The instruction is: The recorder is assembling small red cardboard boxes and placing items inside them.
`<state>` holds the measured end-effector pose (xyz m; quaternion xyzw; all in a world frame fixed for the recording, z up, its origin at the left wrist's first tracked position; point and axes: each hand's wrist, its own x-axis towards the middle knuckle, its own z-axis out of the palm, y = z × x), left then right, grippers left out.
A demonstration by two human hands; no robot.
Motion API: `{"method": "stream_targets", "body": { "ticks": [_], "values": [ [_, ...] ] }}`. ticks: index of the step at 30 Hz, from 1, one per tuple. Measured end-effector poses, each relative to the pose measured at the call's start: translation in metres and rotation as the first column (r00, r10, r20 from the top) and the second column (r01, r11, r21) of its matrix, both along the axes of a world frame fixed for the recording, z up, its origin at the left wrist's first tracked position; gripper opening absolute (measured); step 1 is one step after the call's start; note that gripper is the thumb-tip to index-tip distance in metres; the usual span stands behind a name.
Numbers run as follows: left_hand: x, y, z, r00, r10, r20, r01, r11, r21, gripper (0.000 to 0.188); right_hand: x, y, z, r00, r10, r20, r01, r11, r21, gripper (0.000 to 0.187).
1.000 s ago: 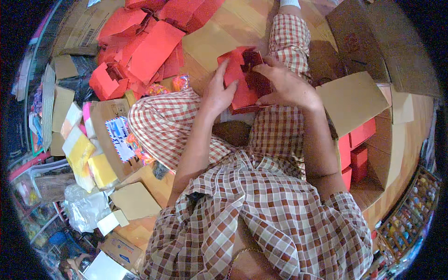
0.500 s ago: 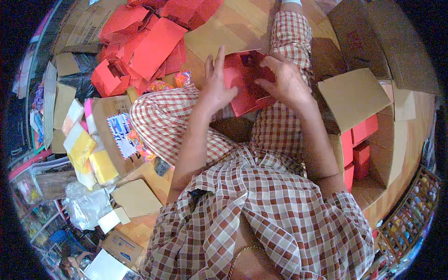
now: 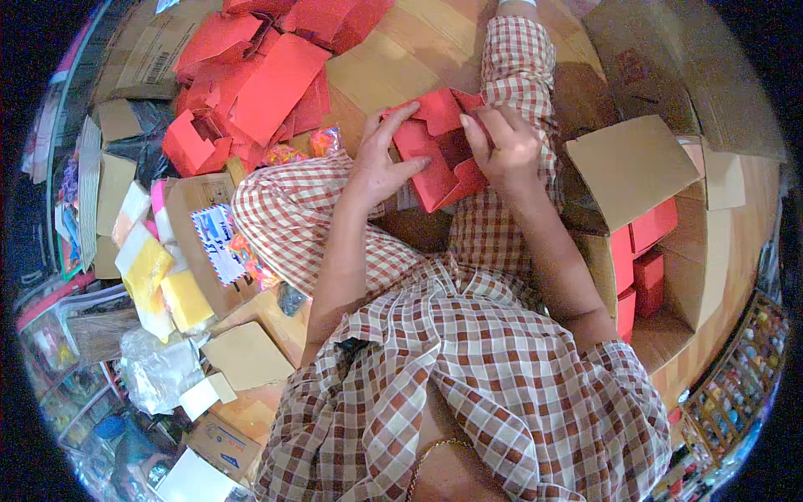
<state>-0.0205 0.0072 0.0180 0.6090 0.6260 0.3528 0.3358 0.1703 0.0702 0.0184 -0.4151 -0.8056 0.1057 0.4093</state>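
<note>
A red paper box point(image 3: 422, 155), its top unclosed and its flaps standing up, is held above my legs. My left hand point(image 3: 378, 163) grips its left wall, with the fingers along the far-left edge and the thumb at the near-left side. At the right side of the box, my right hand point(image 3: 507, 151) is closed with bent fingers on a wall or flap; the fingertips are partly hidden. Beyond my left knee lies a heap of flat and part-folded red boxes point(image 3: 276, 92).
On my right stands an open cardboard carton point(image 3: 707, 276) with several folded red boxes point(image 3: 648, 280) inside. To the left are a carton point(image 3: 201, 243), yellow and white packs point(image 3: 159, 276) and clear plastic point(image 3: 159, 368). A brown rack point(image 3: 736, 385) is at lower right.
The red box has turned and tilted, so its inside and standing flaps show more. My right hand has gone from spread fingers to a closed grip at its right side.
</note>
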Motion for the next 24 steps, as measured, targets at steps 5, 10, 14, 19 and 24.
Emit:
{"method": "stream_targets", "body": {
  "ticks": [5,10,14,19,24],
  "values": [
    [0.001,-0.002,0.002,0.997,0.02,-0.073,-0.018,0.999,0.035,0.071,0.009,-0.013,-0.013,0.991,0.105,-0.086,-0.104,0.995,0.008,0.044],
    [0.004,-0.005,0.004,0.998,0.054,-0.023,-0.053,0.997,0.047,0.069,0.014,-0.032,-0.029,0.968,0.129,-0.214,-0.159,0.979,-0.127,0.065],
    [0.01,-0.007,0.002,0.99,0.095,-0.104,-0.081,0.988,0.129,0.06,0.01,-0.041,-0.034,0.993,0.119,0.014,-0.114,0.976,-0.188,0.063],
    [0.011,-0.008,0.0,0.981,0.194,0.001,-0.191,0.964,0.187,0.048,0.008,-0.047,-0.022,0.969,0.248,0.003,-0.243,0.952,-0.185,0.061],
    [0.019,-0.011,0.005,0.94,0.32,-0.115,-0.272,0.911,0.311,0.046,-0.006,-0.049,-0.005,0.968,0.2,-0.149,-0.242,0.897,-0.37,0.066]
  ]
}}
